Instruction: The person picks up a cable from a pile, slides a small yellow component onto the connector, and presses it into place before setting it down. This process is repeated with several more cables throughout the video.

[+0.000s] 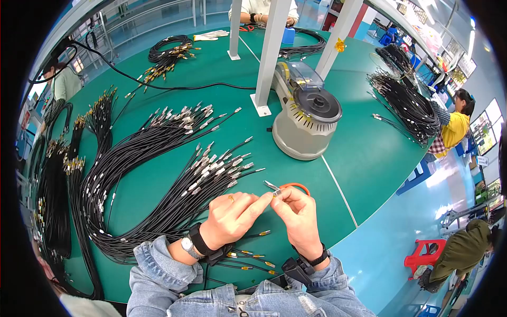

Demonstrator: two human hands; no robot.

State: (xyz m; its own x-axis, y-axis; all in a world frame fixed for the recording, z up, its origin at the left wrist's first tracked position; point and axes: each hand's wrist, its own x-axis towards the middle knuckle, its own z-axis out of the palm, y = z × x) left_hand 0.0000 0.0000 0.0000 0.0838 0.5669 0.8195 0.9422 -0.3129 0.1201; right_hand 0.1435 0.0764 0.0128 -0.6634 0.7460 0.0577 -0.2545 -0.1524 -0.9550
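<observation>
A small silvery piece [276, 194] is sitting between the fingertips of both hands, above the near part of the green counter [348, 153]. The right hand [297, 216] is pinching it between thumb and forefinger, its grip narrowing right down onto it. The left hand [231, 216] is reaching its forefinger to the same spot while its other fingers are curling; its thumb is hiding from view, so I cannot tell whether that grip is closing on the piece. Just behind the right hand, scissors with orange handles [298, 185] are lying on the counter, their blades pointing left. Under and beside the forearms, several loose black cables with yellowish ends [252, 257] are spreading out. To the left, a large bundle of black cables [124, 153] is curving round, its silvery ends fanning toward the hands. Beyond the scissors, a round grey machine [303, 138] with a black disc on top is standing beside a metal post [269, 53]. On the right, another cable bundle [406, 103] is lying near the edge, and across the counter a person in white [259, 7] is sitting or standing.
</observation>
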